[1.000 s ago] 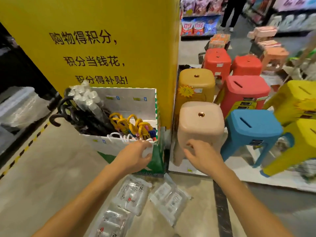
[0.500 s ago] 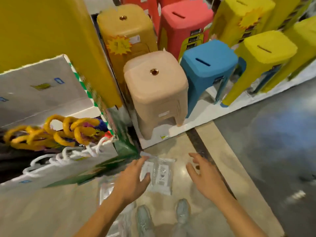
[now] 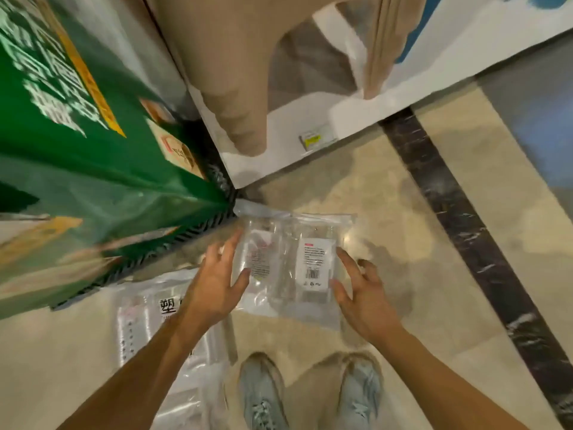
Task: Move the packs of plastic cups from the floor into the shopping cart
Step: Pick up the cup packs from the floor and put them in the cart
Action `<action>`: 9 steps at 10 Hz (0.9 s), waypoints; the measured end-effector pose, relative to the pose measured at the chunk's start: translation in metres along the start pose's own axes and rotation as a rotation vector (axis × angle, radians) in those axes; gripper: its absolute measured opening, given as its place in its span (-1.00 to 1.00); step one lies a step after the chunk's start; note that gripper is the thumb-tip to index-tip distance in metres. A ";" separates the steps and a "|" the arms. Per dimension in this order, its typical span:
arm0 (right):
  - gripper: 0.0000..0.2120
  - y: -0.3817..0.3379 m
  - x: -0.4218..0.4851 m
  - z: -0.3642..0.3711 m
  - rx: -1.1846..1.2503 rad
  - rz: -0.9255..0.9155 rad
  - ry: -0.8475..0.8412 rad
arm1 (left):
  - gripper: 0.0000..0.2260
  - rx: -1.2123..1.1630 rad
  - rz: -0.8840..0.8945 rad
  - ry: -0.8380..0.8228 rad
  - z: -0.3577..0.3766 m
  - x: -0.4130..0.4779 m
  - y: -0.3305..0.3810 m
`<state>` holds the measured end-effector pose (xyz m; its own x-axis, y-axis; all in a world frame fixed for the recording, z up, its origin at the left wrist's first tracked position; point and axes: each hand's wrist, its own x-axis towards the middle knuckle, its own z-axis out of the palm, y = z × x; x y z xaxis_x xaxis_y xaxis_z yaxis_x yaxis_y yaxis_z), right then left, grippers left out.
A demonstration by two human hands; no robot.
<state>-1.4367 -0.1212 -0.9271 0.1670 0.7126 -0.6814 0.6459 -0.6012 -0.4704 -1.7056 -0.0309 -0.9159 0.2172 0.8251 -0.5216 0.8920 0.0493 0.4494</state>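
Observation:
A clear pack of plastic cups (image 3: 291, 265) with white labels and a barcode lies flat on the beige floor, just past my shoes. My left hand (image 3: 217, 283) reaches its left edge with fingers spread, the thumb over the plastic. My right hand (image 3: 362, 293) is at its right edge, fingers spread and slightly bent. Neither hand has closed round it. A second clear pack (image 3: 148, 324) with black printed characters lies to the left, partly under my left forearm. No shopping cart is in sight.
A green display box (image 3: 93, 169) stands close on the left, its corner touching the pack's far end. A beige plastic stool (image 3: 248, 72) sits on a white platform (image 3: 310, 125) ahead. A dark floor strip (image 3: 459, 218) runs on the right. My grey shoes (image 3: 263, 395) are at the bottom.
My view has dropped steeply toward the floor. Both hands have come down and closed in on either side of the pack, which now looks much nearer.

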 end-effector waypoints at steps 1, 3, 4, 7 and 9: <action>-0.26 0.051 0.062 0.071 0.032 -0.077 -0.012 | -0.36 0.024 -0.036 0.025 0.069 0.042 -0.053; -0.28 0.083 0.103 0.125 0.089 -0.251 0.124 | -0.41 -0.065 -0.025 -0.059 0.126 0.074 -0.094; -0.31 0.082 0.096 0.114 0.192 -0.221 0.110 | -0.43 -0.101 -0.004 -0.052 0.117 0.067 -0.081; -0.31 0.001 -0.019 -0.053 0.239 -0.096 0.159 | -0.48 -0.137 0.051 -0.060 -0.029 -0.004 0.059; -0.33 -0.096 -0.191 -0.289 0.248 -0.172 0.315 | -0.47 -0.160 0.290 0.009 -0.217 -0.098 0.259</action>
<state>-1.3149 -0.0954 -0.5894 0.3162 0.8625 -0.3951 0.4922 -0.5052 -0.7089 -1.5820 0.0232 -0.5904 0.4488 0.8226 -0.3492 0.7195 -0.1008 0.6872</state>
